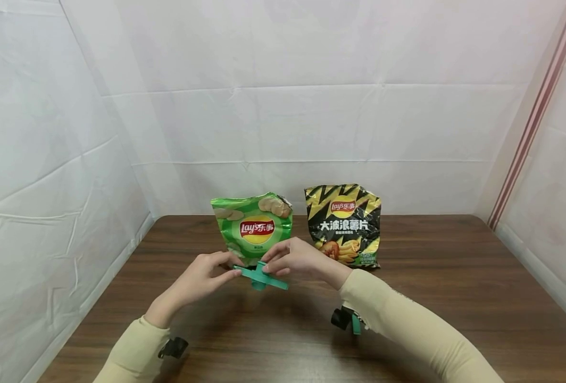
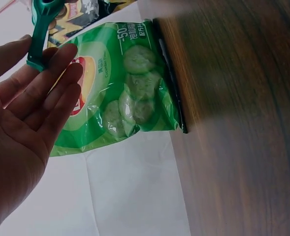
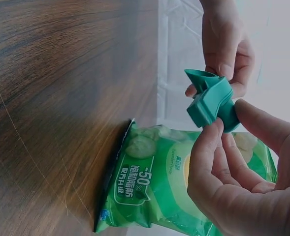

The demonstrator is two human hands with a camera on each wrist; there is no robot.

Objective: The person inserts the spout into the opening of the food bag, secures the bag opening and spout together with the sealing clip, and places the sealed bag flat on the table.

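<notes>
A teal-green plastic bag clip with a long flat bar and a round spout-like part is held above the table by both hands. My left hand pinches one end of the bar between thumb and fingers. At the round middle part, my right hand grips with thumb and fingertips. In the right wrist view the clip shows a flared end and a thick squared bar. Just behind the hands stands a green Lay's chip bag, its top right corner crumpled.
A black and yellow Lay's chip bag stands upright to the right of the green one. Both are on a dark brown wooden table. White cloth walls enclose the back and sides. Small black cameras sit at the wrists.
</notes>
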